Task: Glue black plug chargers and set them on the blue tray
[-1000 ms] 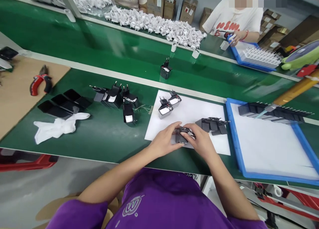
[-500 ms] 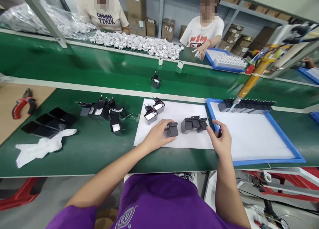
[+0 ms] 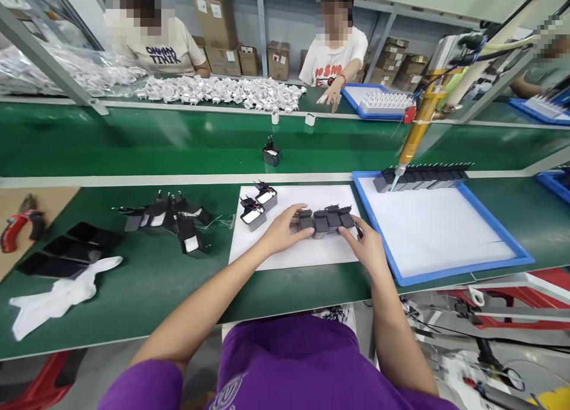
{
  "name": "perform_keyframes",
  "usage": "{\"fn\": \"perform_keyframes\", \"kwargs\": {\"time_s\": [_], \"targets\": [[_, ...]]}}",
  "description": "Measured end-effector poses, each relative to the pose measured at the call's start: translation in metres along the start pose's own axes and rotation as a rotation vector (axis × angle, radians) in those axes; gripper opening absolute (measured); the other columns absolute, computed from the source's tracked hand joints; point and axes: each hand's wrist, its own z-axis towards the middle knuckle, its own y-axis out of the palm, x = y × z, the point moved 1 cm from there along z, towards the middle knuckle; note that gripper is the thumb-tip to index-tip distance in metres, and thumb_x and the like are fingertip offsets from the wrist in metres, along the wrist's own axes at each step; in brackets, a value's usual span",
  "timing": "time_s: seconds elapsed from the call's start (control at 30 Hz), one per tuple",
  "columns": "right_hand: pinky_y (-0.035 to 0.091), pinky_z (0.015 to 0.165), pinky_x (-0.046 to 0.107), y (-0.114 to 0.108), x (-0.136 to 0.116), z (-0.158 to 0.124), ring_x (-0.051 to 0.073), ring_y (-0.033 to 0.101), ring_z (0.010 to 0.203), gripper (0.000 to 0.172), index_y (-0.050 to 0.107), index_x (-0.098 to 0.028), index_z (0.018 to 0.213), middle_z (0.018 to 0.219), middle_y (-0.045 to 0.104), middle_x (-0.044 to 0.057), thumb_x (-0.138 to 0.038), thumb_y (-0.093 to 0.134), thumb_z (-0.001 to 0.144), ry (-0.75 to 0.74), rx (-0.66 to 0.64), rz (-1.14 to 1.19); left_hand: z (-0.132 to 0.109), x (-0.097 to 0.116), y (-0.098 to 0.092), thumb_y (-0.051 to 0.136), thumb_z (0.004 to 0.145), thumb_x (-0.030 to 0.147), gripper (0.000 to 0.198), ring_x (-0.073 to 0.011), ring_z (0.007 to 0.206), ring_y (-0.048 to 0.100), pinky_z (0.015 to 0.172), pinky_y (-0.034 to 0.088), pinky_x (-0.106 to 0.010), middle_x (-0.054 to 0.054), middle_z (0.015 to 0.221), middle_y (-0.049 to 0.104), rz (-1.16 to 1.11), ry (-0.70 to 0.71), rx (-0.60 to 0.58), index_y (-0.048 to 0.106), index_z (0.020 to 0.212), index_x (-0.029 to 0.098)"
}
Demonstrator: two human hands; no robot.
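Observation:
Several black plug-in power adapters [image 3: 327, 221] stand side by side in a short row on a white sheet [image 3: 312, 258]. My left hand [image 3: 285, 230] is closed around the leftmost adapter [image 3: 305, 220], which is against the row. At the other end, my right hand [image 3: 369, 246] has its thumb and fingers around the rightmost adapter [image 3: 345, 218]. A small dark piece [image 3: 358, 230] shows among the right fingers; I cannot tell its kind. Two open adapters [image 3: 253, 217] with white insides and red wires sit at the sheet's left.
A blue-rimmed tray [image 3: 494, 232] on the right holds a row of adapters [image 3: 423, 178] under a yellow dispenser [image 3: 416, 133]. More adapters [image 3: 162, 217], black cases [image 3: 57, 255], a white cloth [image 3: 60, 297] and red pliers [image 3: 20, 223] lie left. Two people sit opposite, behind white parts [image 3: 222, 92].
My left hand has brought its adapter right, up against the others. My right hand has come in from beside the tray and closed on the row's right end. The view has shifted.

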Motion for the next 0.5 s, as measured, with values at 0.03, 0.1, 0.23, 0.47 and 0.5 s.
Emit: {"fn": "perform_keyframes", "kwargs": {"time_s": [0.03,0.1,0.23,0.47,0.5], "targets": [[0.048,0.069,0.034,-0.0002,0.0000,-0.0004,0.021,0.062,0.073,0.058,0.061,-0.015,0.122,0.098,0.071,0.012,-0.057,0.054,0.083,0.000,-0.007,0.006,0.0011,0.0003,0.0000,0.061,0.082,0.045,0.057,-0.0271,0.117,0.058,0.096,0.052,-0.042,-0.012,0.133,0.055,-0.010,-0.003,0.010,0.046,0.131,0.020],[0.049,0.069,0.035,-0.0004,-0.0006,-0.0009,0.022,0.063,0.075,0.060,0.061,-0.014,0.123,0.097,0.071,0.012,-0.059,0.052,0.084,0.001,-0.008,0.014,0.0042,0.0003,0.0006,0.056,0.085,0.043,0.045,-0.0256,0.116,0.059,0.094,0.053,-0.040,-0.010,0.128,0.059,-0.020,-0.011,0.015,0.052,0.124,0.021],[0.050,0.071,0.036,0.0007,-0.0022,-0.0015,0.023,0.064,0.076,0.058,0.061,-0.012,0.123,0.097,0.071,0.014,-0.056,0.049,0.086,0.019,0.026,0.029,0.0097,0.0006,0.0019,0.056,0.083,0.039,0.036,-0.0233,0.105,0.064,0.091,0.054,-0.038,-0.006,0.115,0.067,-0.030,-0.042,-0.004,0.058,0.114,0.022],[0.051,0.074,0.037,0.0028,-0.0010,-0.0018,0.024,0.064,0.080,0.057,0.062,-0.013,0.121,0.102,0.071,0.014,-0.056,0.048,0.087,0.014,0.033,0.057,0.0106,0.0021,0.0062,0.059,0.080,0.038,0.034,-0.0223,0.100,0.064,0.087,0.054,-0.036,-0.004,0.110,0.069,-0.042,-0.077,0.051,0.061,0.110,0.023],[0.051,0.075,0.037,0.0030,-0.0007,-0.0017,0.023,0.064,0.080,0.057,0.062,-0.014,0.122,0.104,0.071,0.014,-0.056,0.048,0.087,0.015,0.032,0.059,0.0106,0.0013,0.0074,0.059,0.080,0.038,0.034,-0.0220,0.099,0.064,0.087,0.053,-0.036,-0.003,0.109,0.069,-0.041,-0.076,0.062,0.062,0.110,0.023]]}}
